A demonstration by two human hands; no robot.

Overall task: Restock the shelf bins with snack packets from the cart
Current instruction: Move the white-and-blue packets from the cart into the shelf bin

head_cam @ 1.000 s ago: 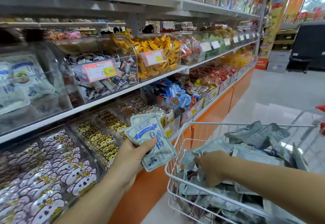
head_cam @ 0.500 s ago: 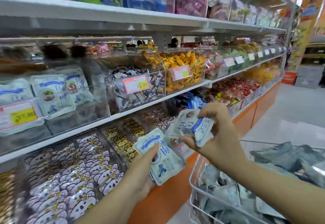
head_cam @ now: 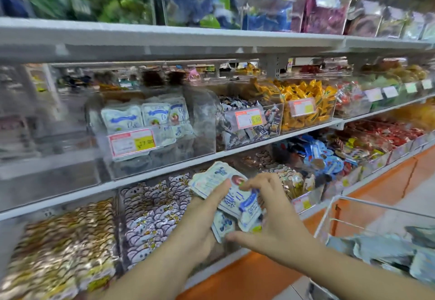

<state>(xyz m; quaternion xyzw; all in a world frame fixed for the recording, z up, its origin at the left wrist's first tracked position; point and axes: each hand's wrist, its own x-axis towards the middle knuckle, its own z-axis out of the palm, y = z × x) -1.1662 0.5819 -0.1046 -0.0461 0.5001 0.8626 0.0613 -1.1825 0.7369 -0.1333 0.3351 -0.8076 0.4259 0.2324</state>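
Note:
A stack of white and blue snack packets (head_cam: 231, 202) sits between both hands in front of the lower shelf. My left hand (head_cam: 202, 219) grips the stack from the left, thumb on top. My right hand (head_cam: 273, 215) holds its right side, fingers curled over the packets and thumb underneath. Above, a clear shelf bin (head_cam: 153, 132) on the middle shelf holds the same white and blue packets behind a price tag. The wire cart (head_cam: 376, 226) stands at the lower right with more grey and pale packets (head_cam: 388, 250) in it.
Neighbouring clear bins hold dark wrapped sweets (head_cam: 249, 120) and yellow sweets (head_cam: 306, 104). The lower shelf carries cartoon-printed packets (head_cam: 153, 208) and blue packets (head_cam: 320, 156). An orange base panel (head_cam: 247, 278) runs under the shelving, next to the cart.
My right hand lifted packets out of the cart and brought them onto the stack in my left hand. The view swung left and up toward the shelves.

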